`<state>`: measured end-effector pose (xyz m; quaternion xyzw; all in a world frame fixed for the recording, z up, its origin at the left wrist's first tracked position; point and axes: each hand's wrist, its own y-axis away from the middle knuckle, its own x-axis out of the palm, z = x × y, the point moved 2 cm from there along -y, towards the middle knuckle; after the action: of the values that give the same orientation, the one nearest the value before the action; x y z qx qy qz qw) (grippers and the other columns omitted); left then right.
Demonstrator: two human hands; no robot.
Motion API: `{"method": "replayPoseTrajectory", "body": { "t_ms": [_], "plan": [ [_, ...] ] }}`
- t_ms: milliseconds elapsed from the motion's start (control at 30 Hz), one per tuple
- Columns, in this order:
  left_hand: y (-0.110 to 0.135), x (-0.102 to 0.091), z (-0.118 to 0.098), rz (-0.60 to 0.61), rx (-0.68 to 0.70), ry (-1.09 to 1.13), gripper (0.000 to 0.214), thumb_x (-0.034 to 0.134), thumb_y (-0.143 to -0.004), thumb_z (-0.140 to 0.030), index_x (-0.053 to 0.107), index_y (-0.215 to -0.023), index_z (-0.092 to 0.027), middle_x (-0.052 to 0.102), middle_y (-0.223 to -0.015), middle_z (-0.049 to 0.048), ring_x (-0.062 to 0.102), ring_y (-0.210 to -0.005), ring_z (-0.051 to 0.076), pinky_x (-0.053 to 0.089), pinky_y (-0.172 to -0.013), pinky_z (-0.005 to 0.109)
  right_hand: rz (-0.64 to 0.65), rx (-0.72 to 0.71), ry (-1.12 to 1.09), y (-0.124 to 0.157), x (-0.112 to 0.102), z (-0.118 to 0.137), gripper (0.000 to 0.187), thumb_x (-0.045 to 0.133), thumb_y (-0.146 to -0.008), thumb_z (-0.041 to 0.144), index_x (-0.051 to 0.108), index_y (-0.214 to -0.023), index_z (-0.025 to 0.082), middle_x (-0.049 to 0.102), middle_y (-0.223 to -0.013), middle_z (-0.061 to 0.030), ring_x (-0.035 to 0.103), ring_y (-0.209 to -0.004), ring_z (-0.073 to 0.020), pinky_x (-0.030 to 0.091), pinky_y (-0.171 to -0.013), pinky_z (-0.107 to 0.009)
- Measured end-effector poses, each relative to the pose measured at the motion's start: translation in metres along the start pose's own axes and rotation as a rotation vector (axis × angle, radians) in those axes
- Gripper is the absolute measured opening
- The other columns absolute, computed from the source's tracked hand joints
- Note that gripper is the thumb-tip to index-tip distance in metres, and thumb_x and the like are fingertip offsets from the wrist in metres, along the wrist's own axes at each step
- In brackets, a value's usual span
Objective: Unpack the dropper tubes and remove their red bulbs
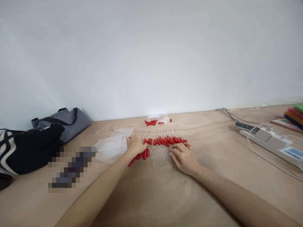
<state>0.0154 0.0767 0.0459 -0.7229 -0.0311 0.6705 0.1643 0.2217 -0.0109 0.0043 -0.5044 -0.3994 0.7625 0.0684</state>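
A row of droppers with red rubber bulbs and thin clear tubes pointing to the wall lies in front of me. My left hand rests at the row's left end, thumb apart from its bent fingers and touching the bulbs. At the right end, my right hand lies with fingers stretched out against the last bulbs. Between my hands, clear thin tubes lie side by side, tips toward me. Loose red bulbs sit just below my left hand, partly covered by it.
Clear plastic bags lie left of the row. More red bulbs and a small bag are near the wall. Striped and black bags stand at left; a white power strip with cables and stacked colored items are right.
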Motion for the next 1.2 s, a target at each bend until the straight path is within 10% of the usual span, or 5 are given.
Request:
{"method": "replayPoseTrajectory", "body": {
  "t_ms": [200, 567, 1200],
  "plan": [
    [0.03, -0.026, 0.009, -0.169, 0.032, 0.054, 0.025, 0.05, -0.069, -0.034, 0.06, -0.05, -0.02, 0.06, -0.07, 0.0052, 0.051, -0.08, 0.024, 0.029, -0.078, 0.044, -0.07, -0.031, 0.002, 0.0, 0.0, 0.0, 0.016, 0.044, -0.082, 0.019, 0.06, -0.085, 0.019, 0.062, -0.086, -0.003, 0.051, -0.084, -0.0154, 0.024, -0.083, -0.037],
    [0.077, -0.013, -0.029, -0.547, 0.662, 0.103, 0.012, 0.052, -0.076, -0.023, 0.058, -0.066, -0.019, 0.061, -0.072, 0.0002, 0.053, -0.074, 0.015, 0.028, -0.087, 0.04, -0.143, -0.295, 0.246, -0.001, 0.001, 0.015, 0.028, 0.047, -0.084, 0.027, 0.052, -0.112, 0.024, 0.058, -0.114, -0.0022, 0.046, -0.109, -0.0161, 0.006, -0.1, -0.042],
    [0.084, 0.007, -0.044, -0.614, 0.67, 0.084, 0.014, 0.051, -0.078, -0.02, 0.062, -0.069, -0.023, 0.062, -0.105, 0.0006, 0.05, -0.102, 0.021, 0.021, -0.097, 0.049, -0.169, -0.407, 0.225, 0.007, 0.007, 0.014, 0.026, 0.038, -0.085, 0.012, 0.058, -0.1, 0.022, 0.065, -0.062, 0.0036, 0.051, -0.106, -0.0136, 0.001, -0.102, -0.045]
  ]
}}
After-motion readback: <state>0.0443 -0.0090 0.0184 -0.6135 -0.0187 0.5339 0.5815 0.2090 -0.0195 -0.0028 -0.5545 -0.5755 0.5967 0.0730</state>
